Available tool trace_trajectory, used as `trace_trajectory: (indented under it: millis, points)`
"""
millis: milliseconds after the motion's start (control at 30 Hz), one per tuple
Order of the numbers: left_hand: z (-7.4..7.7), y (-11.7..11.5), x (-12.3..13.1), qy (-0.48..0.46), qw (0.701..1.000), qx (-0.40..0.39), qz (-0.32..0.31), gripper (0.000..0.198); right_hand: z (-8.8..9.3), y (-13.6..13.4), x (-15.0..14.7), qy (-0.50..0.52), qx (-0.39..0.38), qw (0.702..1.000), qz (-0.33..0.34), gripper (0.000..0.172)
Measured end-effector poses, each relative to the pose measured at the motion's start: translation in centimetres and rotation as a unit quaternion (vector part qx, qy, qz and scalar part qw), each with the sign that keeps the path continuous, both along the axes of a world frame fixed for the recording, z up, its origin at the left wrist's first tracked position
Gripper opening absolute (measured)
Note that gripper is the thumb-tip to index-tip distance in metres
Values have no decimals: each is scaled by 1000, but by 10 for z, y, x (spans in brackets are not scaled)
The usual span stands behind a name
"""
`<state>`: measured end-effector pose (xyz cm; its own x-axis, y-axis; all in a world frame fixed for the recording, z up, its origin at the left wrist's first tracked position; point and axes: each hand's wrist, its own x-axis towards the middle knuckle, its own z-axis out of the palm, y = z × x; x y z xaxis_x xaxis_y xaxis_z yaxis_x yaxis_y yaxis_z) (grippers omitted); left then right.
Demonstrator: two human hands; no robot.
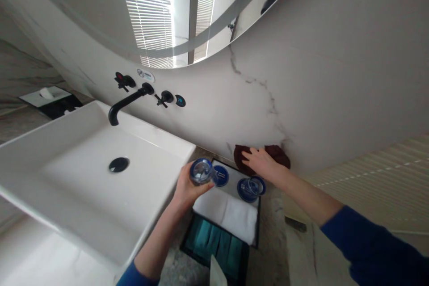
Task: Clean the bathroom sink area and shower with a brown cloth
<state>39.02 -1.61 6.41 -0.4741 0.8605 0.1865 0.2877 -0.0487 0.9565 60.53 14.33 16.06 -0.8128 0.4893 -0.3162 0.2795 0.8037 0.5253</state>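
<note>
Clear, round, blue-tinted glass (pixel 201 171) sits clasped in our left grip (pixel 185 191); our right grip (pixel 262 163) touches dark-brown cloth (pixel 279 156), whether pinching we cannot tell.

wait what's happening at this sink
A person has a clear glass in the left grip, beside the white sink. The right grip lies on a dark brown cloth by the wall; whether it is pinching the cloth is hard to tell. A second glass is at one of two round blue coasters, next to a white towel. Nearer the person are some green packets.
</note>
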Motion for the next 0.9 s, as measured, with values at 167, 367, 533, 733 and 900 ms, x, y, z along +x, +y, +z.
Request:
trace_trajectory:
  millis: [167, 367, 533, 733, 900]
  points:
    - [-26, 69, 26, 186, 978, -48, -82, 73, 29, -51, 81, 159, 47, 980, -113, 57]
    - [-49, 93, 44, 236, 961, -63, -129, 76, -35, -154, 210, 358, 23, 904, -232, 60]
    - [-64, 96, 39, 269, 949, -74, -147, 79, -112, -232, 272, 452, 13, 820, -352, 49]
    - [-69, 96, 31, 291, 942, -78, -145, 80, -133, -251, 263, 507, -52, 734, -449, 53]
    - [-69, 91, 29, 291, 944, -72, -135, 76, -127, -227, 247, 541, -68, 714, -440, 55]
